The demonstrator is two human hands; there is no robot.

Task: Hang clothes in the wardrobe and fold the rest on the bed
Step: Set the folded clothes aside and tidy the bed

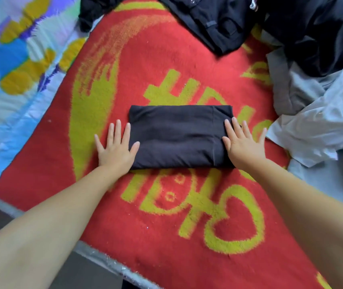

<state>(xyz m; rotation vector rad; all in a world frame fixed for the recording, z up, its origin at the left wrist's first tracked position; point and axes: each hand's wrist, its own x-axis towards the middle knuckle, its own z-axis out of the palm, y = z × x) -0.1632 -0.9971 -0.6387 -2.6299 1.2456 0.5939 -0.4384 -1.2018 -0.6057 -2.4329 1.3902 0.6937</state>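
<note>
We observe two bare forearms, no sleeves reaching them; the left hand (115, 146) and right hand (243, 143) carry no gloves, rings or watch.

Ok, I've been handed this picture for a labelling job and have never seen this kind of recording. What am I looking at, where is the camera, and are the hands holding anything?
There is no machine here: a person is folding laundry with bare hands. The single picture comes from a wide-angle camera worn on the person's head, looking forward and down, which is why both forearms reach in from the bottom edge.

The surface is a bed covered by a red blanket with yellow patterns. In the middle lies a dark garment folded into a neat rectangle. The left hand lies flat at its left edge, and the right hand lies flat on its right end. Both have straight fingers, so nothing is gripped; they seem to be smoothing it.

Unfolded clothes wait further off: black clothes at the top, and pale grey clothes piled on the right. A colourful quilt lies on the left.
</note>
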